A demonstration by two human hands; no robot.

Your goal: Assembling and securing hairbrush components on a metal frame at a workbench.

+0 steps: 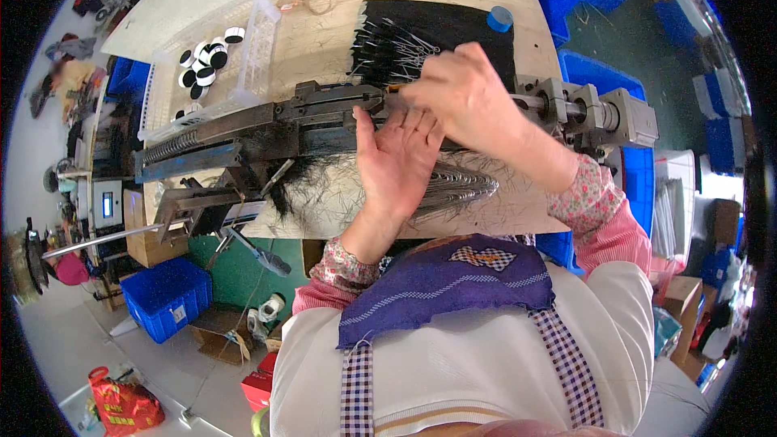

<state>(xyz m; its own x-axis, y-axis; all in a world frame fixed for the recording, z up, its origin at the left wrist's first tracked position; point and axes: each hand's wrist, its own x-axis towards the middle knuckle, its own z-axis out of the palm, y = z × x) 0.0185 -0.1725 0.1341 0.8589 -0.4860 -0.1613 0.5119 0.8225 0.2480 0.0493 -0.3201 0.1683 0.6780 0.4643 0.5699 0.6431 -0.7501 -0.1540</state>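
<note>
My left hand (396, 162) is palm up at the front of a long metal bench machine (328, 105), its thumb stretched out and fingers apart. Just above and to its right, my right hand (465, 93) is closed with curled fingers, slightly blurred; whatever it grips is hidden. Both hands meet over the middle of the machine. Beneath and beside my left hand lies a bundle of bent wires (461, 186). Beyond my right hand, several thin wire brushes with dark tips (396, 44) rest on a black cloth (490, 53).
A clear plastic basket (263, 20) holds several black-and-white round pieces (205, 75) at the far left. Dark loose bristles (303, 186) litter the wooden tabletop (336, 222). A blue cap (499, 19) sits on the cloth. Blue crates (166, 299) stand around the table.
</note>
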